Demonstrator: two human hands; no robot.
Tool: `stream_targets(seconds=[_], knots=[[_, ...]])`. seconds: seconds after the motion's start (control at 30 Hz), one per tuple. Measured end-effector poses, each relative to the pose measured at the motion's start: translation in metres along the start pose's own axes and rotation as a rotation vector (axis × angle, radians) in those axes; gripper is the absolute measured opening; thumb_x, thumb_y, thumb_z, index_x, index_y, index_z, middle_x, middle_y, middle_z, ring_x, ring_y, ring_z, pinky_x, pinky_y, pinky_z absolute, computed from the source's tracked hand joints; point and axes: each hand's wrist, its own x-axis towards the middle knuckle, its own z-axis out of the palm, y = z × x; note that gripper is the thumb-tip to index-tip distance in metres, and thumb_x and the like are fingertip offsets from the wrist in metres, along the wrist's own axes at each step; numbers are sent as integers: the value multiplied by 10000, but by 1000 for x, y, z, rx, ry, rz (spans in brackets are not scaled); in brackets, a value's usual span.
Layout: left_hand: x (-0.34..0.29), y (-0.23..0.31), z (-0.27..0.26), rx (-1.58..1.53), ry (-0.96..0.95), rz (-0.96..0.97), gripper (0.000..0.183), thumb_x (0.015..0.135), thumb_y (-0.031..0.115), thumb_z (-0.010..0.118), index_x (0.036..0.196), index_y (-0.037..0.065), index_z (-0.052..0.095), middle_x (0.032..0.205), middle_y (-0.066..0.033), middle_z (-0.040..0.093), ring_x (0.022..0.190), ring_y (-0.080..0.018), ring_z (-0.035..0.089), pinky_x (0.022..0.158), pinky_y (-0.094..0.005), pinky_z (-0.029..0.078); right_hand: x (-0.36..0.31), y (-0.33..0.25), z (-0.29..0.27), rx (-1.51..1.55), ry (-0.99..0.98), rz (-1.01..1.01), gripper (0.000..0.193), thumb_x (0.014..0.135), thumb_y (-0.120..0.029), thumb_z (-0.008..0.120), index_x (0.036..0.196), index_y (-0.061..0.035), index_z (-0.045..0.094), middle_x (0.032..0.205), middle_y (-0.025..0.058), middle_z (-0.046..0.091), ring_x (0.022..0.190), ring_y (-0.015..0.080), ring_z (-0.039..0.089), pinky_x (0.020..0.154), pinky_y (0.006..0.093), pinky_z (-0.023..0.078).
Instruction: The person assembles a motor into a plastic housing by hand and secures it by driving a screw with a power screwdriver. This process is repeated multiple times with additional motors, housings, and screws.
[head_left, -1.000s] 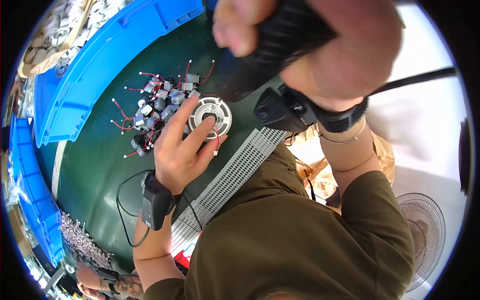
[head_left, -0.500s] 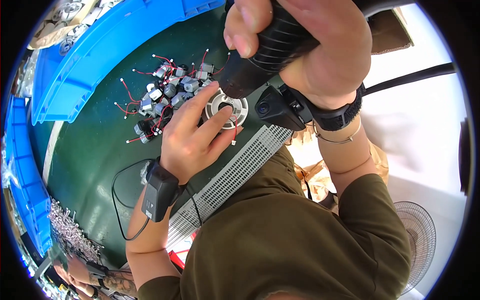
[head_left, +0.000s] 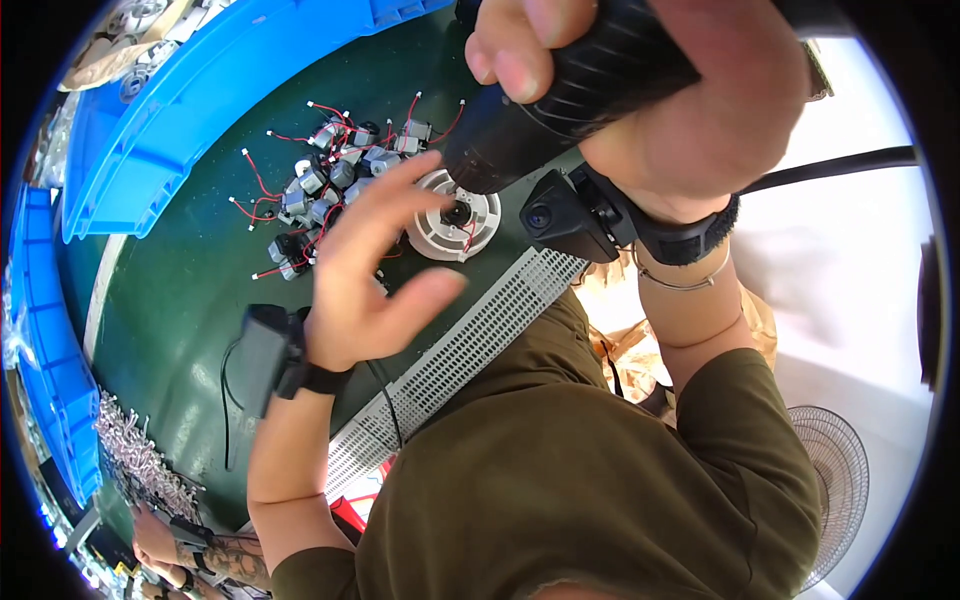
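A black electric screwdriver [head_left: 500,145] with a ribbed grip is wrapped in the fingers of my right hand [head_left: 700,130]. Its nose points down at the far rim of a round white plastic housing [head_left: 425,236]; the bit is not visible. Inside the housing's middle sits a dark round part with a short red wire. My left hand [head_left: 350,270] hovers just left of the housing, fingers apart and slightly blurred, holding nothing. Beyond it lies a loose pile of small grey motors [head_left: 340,175] with red wires and white plugs.
Blue plastic bins [head_left: 170,130] line the far and left sides of the green table [head_left: 160,330]. A white perforated strip [head_left: 460,340] runs along the near edge. Small metal parts [head_left: 140,455] are heaped at lower left, near another person's hands [head_left: 155,540]. A fan [head_left: 830,490] stands at right.
My left hand has let go of the white housing and drawn back to the left, its fingers spreading. My right hand and the screwdriver have shifted slightly right.
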Motion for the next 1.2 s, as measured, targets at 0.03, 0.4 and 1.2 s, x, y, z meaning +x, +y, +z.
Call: stream_targets(seconds=[0.03, 0.4, 1.2], knots=[[0, -2, -4, -172, 115, 4, 339, 774, 131, 687, 1063, -7, 577, 1220, -213, 541, 1019, -290, 583, 899, -364, 432, 0, 1, 0, 7, -4, -4, 318, 874, -86, 585, 1103, 100, 469, 734, 127, 592, 573, 187, 578, 542, 291, 490], [7, 2, 16, 234, 245, -92, 119, 703, 14, 745, 809, 18, 690, 726, -60, 604, 705, -191, 563, 615, -282, 436, -4, -3, 2, 79, -54, -18, 343, 888, -107, 567, 1134, 98, 443, 739, 138, 588, 579, 199, 581, 544, 298, 492], [2, 7, 21, 222, 281, -132, 137, 727, -11, 727, 856, 36, 718, 750, -37, 608, 689, -151, 544, 585, -256, 430, -12, -11, 0, 229, -104, -6, 400, 918, -152, 529, 1201, 92, 388, 750, 162, 580, 592, 224, 586, 548, 314, 496]])
